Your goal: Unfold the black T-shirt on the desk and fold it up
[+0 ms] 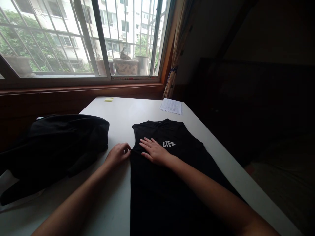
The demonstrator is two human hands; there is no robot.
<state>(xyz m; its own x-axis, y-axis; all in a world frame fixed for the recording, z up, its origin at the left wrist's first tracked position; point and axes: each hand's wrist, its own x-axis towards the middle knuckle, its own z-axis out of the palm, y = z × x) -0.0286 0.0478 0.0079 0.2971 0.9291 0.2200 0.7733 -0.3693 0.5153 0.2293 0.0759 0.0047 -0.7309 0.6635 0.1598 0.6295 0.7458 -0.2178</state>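
Observation:
A black sleeveless shirt (167, 183) lies spread out on the white table (118, 203), its neckline toward the window and white lettering on its chest. At the shirt's left edge, just below the armhole, my left hand (118, 153) pinches the fabric between thumb and fingers. My right hand (154, 150) rests flat on the chest, left of the lettering, with its fingers spread and pointing left. Part of the shirt is hidden under my right forearm.
To the left lies a heap of black clothing (56, 144), with something white under it. Papers (172, 106) and a yellow notepad (108, 99) are near the table's far edge. Beyond are a barred window (103, 39) and a tied curtain (176, 55).

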